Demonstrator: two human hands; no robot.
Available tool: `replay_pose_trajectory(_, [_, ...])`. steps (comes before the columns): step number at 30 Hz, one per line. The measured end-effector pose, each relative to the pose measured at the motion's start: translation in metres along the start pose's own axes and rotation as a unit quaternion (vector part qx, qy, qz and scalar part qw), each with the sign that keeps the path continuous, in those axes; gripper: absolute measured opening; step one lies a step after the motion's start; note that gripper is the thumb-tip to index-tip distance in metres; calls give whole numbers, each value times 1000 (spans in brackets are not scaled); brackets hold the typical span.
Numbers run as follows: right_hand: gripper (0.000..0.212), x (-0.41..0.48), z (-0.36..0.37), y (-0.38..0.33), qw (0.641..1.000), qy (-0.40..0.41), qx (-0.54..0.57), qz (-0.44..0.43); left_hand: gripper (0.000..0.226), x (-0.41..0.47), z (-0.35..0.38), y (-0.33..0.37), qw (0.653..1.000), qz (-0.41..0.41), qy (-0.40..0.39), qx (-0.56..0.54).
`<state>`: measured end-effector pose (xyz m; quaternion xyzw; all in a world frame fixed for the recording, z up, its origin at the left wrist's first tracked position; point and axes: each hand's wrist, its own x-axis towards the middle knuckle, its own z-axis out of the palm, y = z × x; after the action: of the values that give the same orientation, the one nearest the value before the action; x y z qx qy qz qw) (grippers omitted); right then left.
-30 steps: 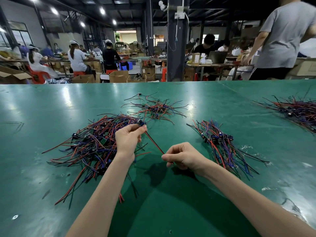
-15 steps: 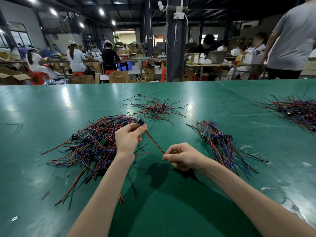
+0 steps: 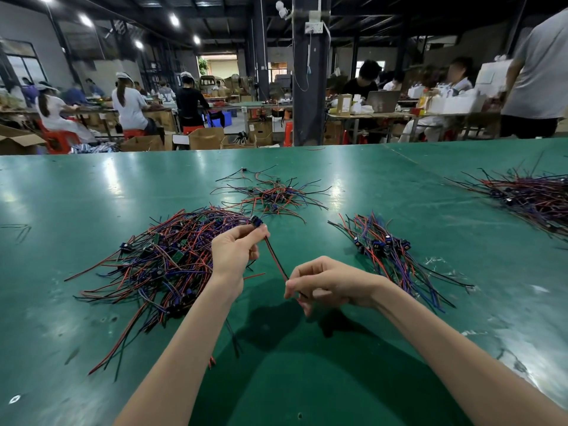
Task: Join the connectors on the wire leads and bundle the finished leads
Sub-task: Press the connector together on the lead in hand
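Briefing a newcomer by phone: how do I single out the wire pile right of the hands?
On the green table, look just right of the right hand. Unlike the tangled heaps around it, this wire pile has roughly parallel leads with blue connectors clustered in a row.

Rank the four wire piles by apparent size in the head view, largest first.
1. Left pile.
2. Near-right pile.
3. Far middle pile; it lies farther off, so 2 and 3 are unsure.
Far-right pile: cut by the frame edge, unranked.
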<state>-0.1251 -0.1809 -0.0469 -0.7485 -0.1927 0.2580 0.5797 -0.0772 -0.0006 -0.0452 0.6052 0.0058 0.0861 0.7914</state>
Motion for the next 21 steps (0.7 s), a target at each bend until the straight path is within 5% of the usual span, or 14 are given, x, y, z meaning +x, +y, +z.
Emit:
replay_pose_trajectory(5, [50,2,-3,-5,996,85,-18,-2,6,-10,10,-2,992,-85,-90,-30])
replay_pose_trajectory(11, [21,8,5,3,974,221,10,-56,8,-22,21,-16,985,-93,-118,87])
replay_pose_trajectory(17, [22,13,-4,2,960,263,75,-58,20,-23,20,-15,981,-116,-127,94])
replay_pose_trajectory(21, [16,8,-32,-1,911,400,-32,-95,24,-28,24,-12,971,-144,-162,104])
